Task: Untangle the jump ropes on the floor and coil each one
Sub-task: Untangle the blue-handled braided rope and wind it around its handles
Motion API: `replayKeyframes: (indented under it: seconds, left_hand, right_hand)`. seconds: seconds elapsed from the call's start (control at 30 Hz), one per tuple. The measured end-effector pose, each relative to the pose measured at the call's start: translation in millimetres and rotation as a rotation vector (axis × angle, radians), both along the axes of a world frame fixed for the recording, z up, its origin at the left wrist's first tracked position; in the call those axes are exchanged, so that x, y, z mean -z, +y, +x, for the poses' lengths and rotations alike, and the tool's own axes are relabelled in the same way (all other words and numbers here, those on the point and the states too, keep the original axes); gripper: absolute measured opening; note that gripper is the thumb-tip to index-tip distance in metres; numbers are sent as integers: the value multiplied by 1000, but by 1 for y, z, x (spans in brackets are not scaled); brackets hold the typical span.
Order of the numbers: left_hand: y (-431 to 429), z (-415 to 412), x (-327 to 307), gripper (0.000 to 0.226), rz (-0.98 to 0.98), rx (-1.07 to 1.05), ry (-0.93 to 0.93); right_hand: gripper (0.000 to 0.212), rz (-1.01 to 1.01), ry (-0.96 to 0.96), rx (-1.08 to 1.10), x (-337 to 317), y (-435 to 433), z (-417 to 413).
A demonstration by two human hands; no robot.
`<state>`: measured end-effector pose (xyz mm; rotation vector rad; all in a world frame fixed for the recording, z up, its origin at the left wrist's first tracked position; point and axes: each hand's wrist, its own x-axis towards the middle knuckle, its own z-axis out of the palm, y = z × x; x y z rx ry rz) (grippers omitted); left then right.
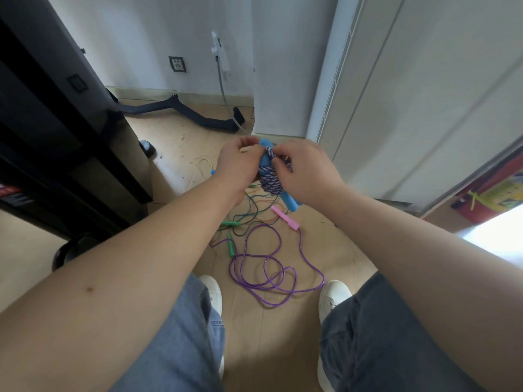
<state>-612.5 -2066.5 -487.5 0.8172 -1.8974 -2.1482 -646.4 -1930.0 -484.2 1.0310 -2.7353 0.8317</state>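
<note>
Head view, single frame.

- Both forearms reach forward over the floor (175, 142); the hands meet above the rope pile.
- Left hand (237, 162): fingers curled round the upper part of the blue handles (291, 204), gripping them. The handles are held in the air, tilted, lower end toward the right.
- Braided rope (268, 183), purple and white: wound in tight turns round the middle of the blue handles, between the two hands.
- Right hand (307, 172): thumb and fingers pinch a strand of the braided rope near the top of the winding. The fingertips are partly hidden behind the strands.
- On the floor below the hands:
  - Purple rope (268, 274) lies in loose overlapping loops between the two white shoes (212, 290). One strand runs up to the pink handle (284, 217), which lies just under the blue handles.
  - Two green handles (231, 247) lie left of the purple loops, with a thin green rope (250, 206) in a tangle running up under the left wrist.
  - A pale thin cord (202, 165) loops further back, partly hidden by the left hand.
- Surroundings: black cabinet (56, 131) at left, wall socket (177, 64), a black bar (184, 110) lying by the skirting, white doors (410, 94) at right.
</note>
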Motion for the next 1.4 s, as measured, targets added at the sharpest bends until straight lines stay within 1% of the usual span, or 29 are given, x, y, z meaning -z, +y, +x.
replayKeyframes:
  seconds: [0.2,0.3,0.43,0.53,0.6,0.67,0.77,0.83,0.97,1.03,1.13,1.27,1.33,1.4]
  left_hand:
    - [4,3,0,21,-97,62,105]
    - [2,5,-1,26,-138,138,124]
    - [1,3,-3,29,-301,176,176]
    - [2,2,-6,44,-340,208,210]
    - [-1,3,-8,53,-407,218,230]
    - [-3,5,-10,54,-454,223,254]
    - [-8,6,-7,53,-500,241,256]
    - [-12,6,-5,55,-470,261,237]
    - [-11,8,-5,54,-363,248,228]
    - [-7,10,-5,53,-309,253,216]
    - [0,11,-3,55,-202,252,205]
    - [4,10,0,56,-78,203,179]
    - [5,9,0,56,-27,154,158]
    - [6,8,-1,51,37,124,146]
  right_hand:
    - [20,40,-100,42,-5,2,-3]
    - [26,-2,-126,18,-5,6,-3]
    - [28,-86,-179,91,-8,8,-3]
    - [33,-130,-199,143,-14,11,-3]
    - [36,-115,-172,152,-19,12,-4]
    - [39,-92,-185,130,-21,12,-5]
    - [37,-65,-256,76,-19,14,-6]
    - [34,-78,-322,80,-17,15,-8]
    - [22,-388,-494,242,-15,18,-14]
    - [15,-450,-536,278,-15,19,-18]
    - [19,-460,-588,243,-19,20,-16]
    - [27,-380,-602,159,-18,20,-10]
    - [26,-377,-608,151,-18,18,-8]
    - [21,-408,-600,181,-19,17,-9]
